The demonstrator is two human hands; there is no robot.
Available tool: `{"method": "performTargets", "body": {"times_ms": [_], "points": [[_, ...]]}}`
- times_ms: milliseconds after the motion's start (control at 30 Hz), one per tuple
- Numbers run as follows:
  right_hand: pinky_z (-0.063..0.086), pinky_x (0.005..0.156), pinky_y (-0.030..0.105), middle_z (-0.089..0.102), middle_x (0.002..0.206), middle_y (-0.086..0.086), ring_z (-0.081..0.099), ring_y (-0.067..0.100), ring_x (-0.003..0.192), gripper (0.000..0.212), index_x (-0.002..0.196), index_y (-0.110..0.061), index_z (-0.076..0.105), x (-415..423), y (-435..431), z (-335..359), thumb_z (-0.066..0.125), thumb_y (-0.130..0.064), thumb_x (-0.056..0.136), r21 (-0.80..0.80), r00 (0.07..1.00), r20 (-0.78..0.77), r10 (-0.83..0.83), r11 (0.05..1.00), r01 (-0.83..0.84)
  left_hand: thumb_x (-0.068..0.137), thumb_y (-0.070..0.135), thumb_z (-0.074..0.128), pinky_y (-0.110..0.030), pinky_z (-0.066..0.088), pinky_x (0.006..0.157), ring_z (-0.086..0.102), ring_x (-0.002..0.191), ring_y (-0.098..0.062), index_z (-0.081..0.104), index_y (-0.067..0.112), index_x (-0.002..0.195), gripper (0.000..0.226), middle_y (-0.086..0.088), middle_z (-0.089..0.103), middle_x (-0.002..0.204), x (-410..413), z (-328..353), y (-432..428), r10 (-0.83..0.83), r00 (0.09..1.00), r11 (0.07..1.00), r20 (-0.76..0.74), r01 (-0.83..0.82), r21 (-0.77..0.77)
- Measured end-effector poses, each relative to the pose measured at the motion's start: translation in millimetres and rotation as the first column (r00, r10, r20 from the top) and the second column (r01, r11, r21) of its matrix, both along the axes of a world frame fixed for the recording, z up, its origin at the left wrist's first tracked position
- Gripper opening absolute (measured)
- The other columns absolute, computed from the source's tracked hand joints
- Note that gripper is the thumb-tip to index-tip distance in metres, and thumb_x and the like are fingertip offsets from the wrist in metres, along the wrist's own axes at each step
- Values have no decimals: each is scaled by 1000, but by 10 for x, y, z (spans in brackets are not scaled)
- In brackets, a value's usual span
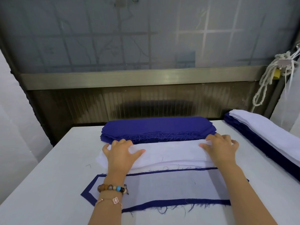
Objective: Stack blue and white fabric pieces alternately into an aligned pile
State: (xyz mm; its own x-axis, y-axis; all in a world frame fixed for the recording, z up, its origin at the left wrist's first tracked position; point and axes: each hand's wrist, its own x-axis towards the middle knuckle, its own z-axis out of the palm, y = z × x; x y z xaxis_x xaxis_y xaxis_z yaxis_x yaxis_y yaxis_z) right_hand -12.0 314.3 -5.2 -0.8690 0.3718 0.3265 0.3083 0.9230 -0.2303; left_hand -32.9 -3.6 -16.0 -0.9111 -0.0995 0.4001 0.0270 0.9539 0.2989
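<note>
we had our left hand [120, 154] and right hand [221, 149] spread on the white stack [172, 154], fingertips at its far edge, couldn't tell if pinching; blue stack [155, 127] touching behind; white-on-blue pair [162, 187] nearest us

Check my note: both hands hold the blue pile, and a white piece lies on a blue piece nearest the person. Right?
No: the head view shows the left hand and right hand holding the white pile, not the blue pile behind it. The rest stands.
</note>
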Motion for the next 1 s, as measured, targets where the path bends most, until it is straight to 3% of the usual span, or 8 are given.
{"method": "performTargets", "body": {"times_ms": [233, 400, 533, 633, 700, 800, 900, 1000], "points": [[28, 94, 40, 55, 125, 7, 39, 29, 119, 45, 129, -24, 56, 29, 186, -3, 53, -50, 92, -141, 971, 71, -228, 962, 236, 76, 71, 59, -47, 29, 101, 46, 98, -14, 53, 36, 81, 36, 12, 48, 91, -54, 17, -215, 134, 991, 981, -16, -130, 142], [28, 85, 38, 61, 115, 11, 45, 32, 111, 38, 121, -16, 61, 27, 198, -16, 56, -43, 93, -208, 961, 38, -274, 939, 276, 80, 67, 58, -39, 28, 83, 47, 92, -18, 53, 29, 83, 39, 6, 50, 88, -46, 8, -334, 206, 975, 938, 79, -220, 267], [30, 90, 38, 61, 119, 13, 47, 33, 113, 40, 125, -15, 59, 19, 190, -19, 56, -41, 94, -245, 959, 36, -282, 928, 282, 88, 49, 62, -43, 30, 93, 53, 103, -26, 56, 25, 92, 25, 4, 52, 92, -33, 21, -408, 229, 961, 880, 153, -271, 389], [31, 90, 38, 62, 117, 13, 50, 33, 111, 40, 124, -14, 60, 10, 184, -19, 57, -40, 93, -255, 954, 32, -297, 921, 295, 89, 38, 66, -44, 35, 95, 54, 99, -26, 58, 20, 90, 20, 1, 56, 94, -17, 23, -441, 262, 954, 842, 145, -299, 448], [31, 90, 38, 63, 113, 14, 52, 33, 108, 36, 119, -13, 61, 4, 173, -9, 58, -38, 93, -269, 953, 31, -300, 916, 297, 87, 34, 69, -40, 44, 85, 56, 88, -25, 63, 16, 85, 18, -4, 64, 90, 6, 14, -436, 251, 965, 828, 82, -258, 498], [30, 84, 37, 65, 99, 13, 55, 32, 95, 25, 106, -12, 62, 1, 174, 7, 56, -33, 95, -285, 954, 4, -299, 914, 288, 85, 26, 73, -31, 42, 69, 56, 74, -23, 66, 14, 79, 14, -7, 67, 81, 58, 65, -395, 239, 967, 810, -90, -147, 568], [27, 78, 35, 66, 94, 13, 54, 31, 87, 18, 101, -13, 58, 37, 193, 50, 54, -29, 96, -321, 958, -73, -279, 916, 242, 85, 20, 73, -28, 41, 67, 56, 72, -20, 68, 11, 81, 10, -3, 63, 77, 115, 197, -332, 229, 948, 768, -223, -35, 640], [39, 74, 37, 63, 96, 19, 53, 33, 84, 18, 98, -4, 56, 111, 232, 125, 55, -22, 96, -424, 961, -161, -224, 895, 137, 84, 16, 74, -25, 40, 68, 56, 75, -21, 69, 7, 85, 11, -6, 65, 80, 169, 311, -310, 189, 949, 721, -252, 40, 691]]}}
